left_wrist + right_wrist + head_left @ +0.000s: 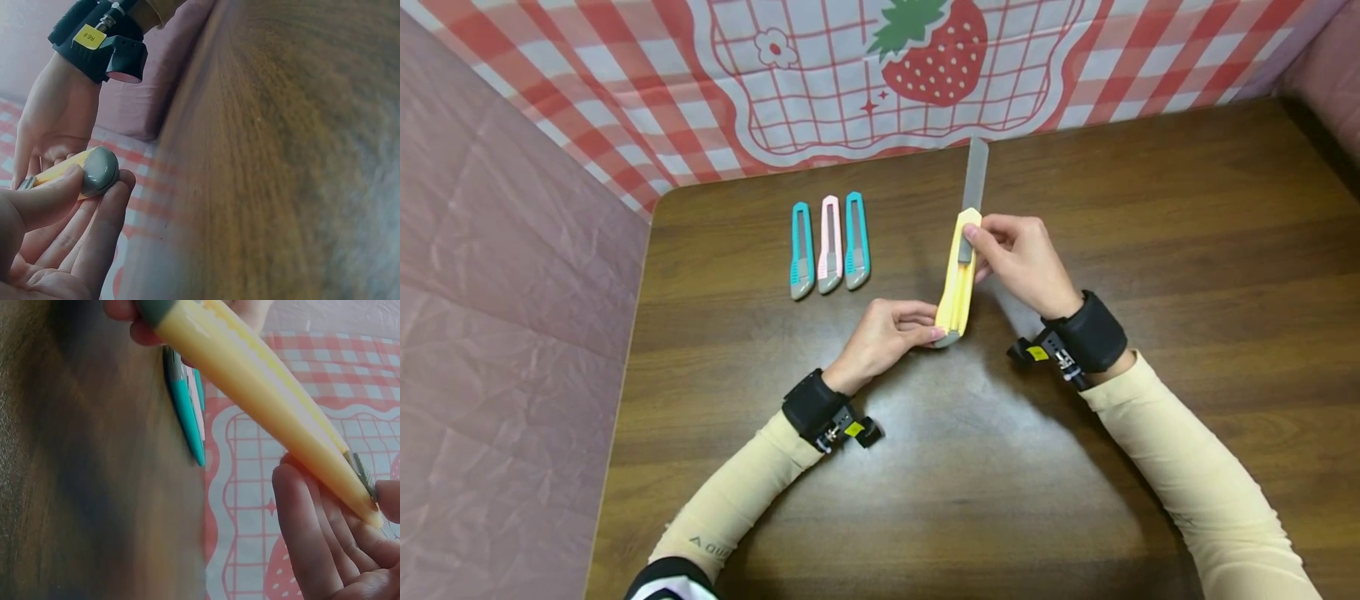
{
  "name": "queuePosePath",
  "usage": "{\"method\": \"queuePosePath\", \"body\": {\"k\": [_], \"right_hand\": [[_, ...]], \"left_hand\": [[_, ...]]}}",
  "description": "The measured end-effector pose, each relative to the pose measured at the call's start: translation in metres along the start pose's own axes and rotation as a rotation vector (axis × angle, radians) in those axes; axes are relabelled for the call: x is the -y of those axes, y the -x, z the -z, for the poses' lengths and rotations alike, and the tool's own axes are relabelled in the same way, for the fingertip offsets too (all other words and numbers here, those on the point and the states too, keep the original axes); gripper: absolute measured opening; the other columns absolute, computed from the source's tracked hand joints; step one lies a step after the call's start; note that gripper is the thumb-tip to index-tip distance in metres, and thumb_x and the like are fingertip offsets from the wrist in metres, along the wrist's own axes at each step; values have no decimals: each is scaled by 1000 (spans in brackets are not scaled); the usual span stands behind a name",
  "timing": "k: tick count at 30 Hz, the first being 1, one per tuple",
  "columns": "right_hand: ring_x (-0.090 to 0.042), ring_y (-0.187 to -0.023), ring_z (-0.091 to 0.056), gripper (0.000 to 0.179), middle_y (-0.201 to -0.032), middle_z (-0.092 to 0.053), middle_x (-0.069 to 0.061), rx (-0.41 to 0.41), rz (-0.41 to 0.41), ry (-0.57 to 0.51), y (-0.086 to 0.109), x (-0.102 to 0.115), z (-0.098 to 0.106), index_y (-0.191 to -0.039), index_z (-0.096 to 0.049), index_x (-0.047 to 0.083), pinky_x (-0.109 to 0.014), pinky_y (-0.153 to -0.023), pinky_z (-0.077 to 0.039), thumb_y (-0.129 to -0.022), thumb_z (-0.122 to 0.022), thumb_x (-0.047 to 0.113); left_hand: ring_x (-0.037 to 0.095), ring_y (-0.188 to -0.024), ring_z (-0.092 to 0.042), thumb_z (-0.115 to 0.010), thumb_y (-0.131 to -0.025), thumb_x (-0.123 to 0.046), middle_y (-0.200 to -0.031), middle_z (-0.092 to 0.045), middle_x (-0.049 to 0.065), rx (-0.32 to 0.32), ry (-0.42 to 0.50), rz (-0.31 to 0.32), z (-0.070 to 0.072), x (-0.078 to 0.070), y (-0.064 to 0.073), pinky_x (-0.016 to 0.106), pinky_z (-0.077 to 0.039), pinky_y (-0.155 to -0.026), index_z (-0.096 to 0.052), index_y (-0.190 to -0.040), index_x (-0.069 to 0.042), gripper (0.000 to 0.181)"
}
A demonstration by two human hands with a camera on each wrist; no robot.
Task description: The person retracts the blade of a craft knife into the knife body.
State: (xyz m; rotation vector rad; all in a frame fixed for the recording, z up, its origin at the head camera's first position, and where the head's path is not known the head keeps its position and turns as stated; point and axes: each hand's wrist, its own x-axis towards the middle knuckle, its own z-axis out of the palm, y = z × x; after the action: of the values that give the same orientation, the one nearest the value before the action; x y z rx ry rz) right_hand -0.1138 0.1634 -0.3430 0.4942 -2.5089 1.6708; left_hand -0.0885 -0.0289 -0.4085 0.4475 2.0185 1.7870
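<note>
A yellow utility knife (956,292) with a grey end is held above the table between both hands, its long blade (975,175) extended toward the back. My left hand (889,335) pinches the grey end between thumb and fingers; the left wrist view shows that grey cap (100,171) close up. Near the blade end, my right hand (1026,260) grips the yellow body, its thumb on the grey slider area at the front. In the right wrist view the yellow body (269,406) runs diagonally from one hand to the other.
Left of the knife, two teal utility knives (802,250) (857,242) and a pink one (830,246) lie side by side on the brown wooden table (715,400). A red checked cloth (647,92) with a strawberry hangs behind the table's back edge.
</note>
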Motion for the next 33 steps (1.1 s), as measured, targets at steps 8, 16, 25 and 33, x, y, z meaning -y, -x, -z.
{"method": "queuePosePath", "body": {"k": [8,16,25,33], "right_hand": [[-35,-54,-59,25,-68,-60,-24,24,-20,-37,-1,0,-1,-84,-60,-13,-18,-45,-54,-96,-50,7],[-35,-52,-60,27,-67,-61,-25,11,-18,-46,-1,1,-2,-82,-61,-12,-19,-43,-54,-95,-50,8],[-36,-53,-58,21,-68,-62,-22,-24,-4,19,0,1,-2,-82,-63,-11,-13,-44,-51,-93,-54,5],[-22,-50,-58,19,-68,-63,-20,-34,10,40,1,1,-2,-81,-64,-9,-14,-45,-50,-91,-57,5]], "left_hand": [[16,-80,-66,-70,-80,-2,-91,-70,18,-16,14,-13,0,15,-5,30,-59,-69,-65,-104,5,25],[17,-79,-66,-69,-81,0,-94,-68,22,5,21,14,0,13,-5,36,-59,-72,-63,-106,7,27],[22,-81,-66,-65,-83,5,-97,-66,27,17,-5,23,-2,-14,5,43,-57,-76,-60,-107,12,26],[24,-80,-66,-65,-83,5,-96,-66,27,8,-13,23,-4,-17,7,44,-57,-75,-61,-106,12,24]]}}
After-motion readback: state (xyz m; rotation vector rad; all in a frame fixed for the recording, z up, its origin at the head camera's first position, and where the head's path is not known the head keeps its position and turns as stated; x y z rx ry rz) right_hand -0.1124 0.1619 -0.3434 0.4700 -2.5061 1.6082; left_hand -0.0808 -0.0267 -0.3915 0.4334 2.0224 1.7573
